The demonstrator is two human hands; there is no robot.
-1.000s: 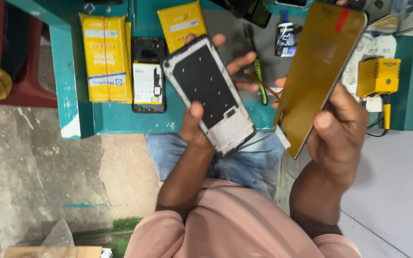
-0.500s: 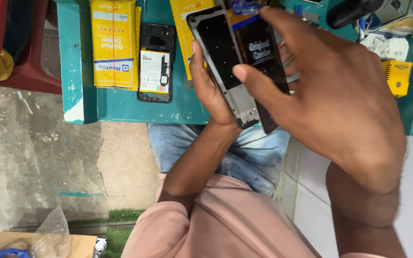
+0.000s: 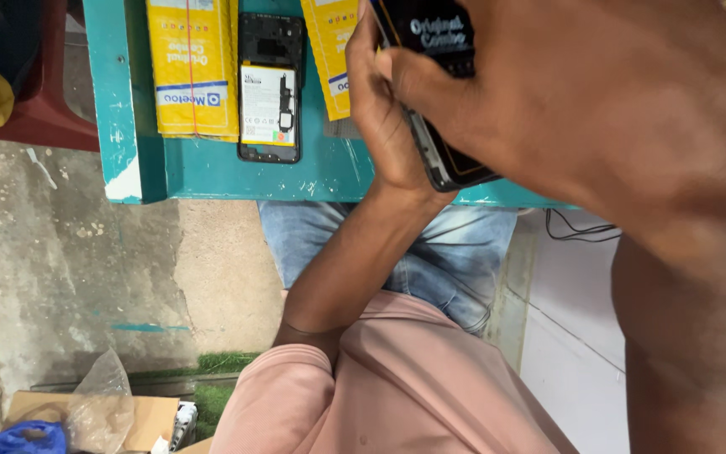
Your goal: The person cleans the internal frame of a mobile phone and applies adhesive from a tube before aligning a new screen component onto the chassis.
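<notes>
the left hand [image 3: 384, 109] reaches up over the near edge of the teal table [image 3: 212, 172] and is curled around the phone frame [image 3: 430, 151], gripping it from its left side with the palm behind it; the right hand [image 3: 598, 109], very close to the camera and filling the upper right of the view, is closed over the black display panel [image 3: 434, 34], its thumb lying across the panel's face and its fingers wrapped behind. the panel lies flat against the frame between the two hands, so the pair form one stack pinched from both sides. the long axis of that stack runs from the top of the view down and to the right, tilted a little off the table's edge, with the lower end poking out below the right hand's heel, just past the table's near edge and over the person's jeans [image 3: 430, 252]; the upper end is cut off by the top of the view. just left of the left hand lies a yellow box [image 3: 334, 50], partly under the wrist side of the fingers, and further left an opened phone [image 3: 270, 88] rests on its face with its pale battery showing, its long axis pointing away from the person. beyond that, well apart from both hands, a second yellow box [image 3: 192, 67] sits parallel to it
</notes>
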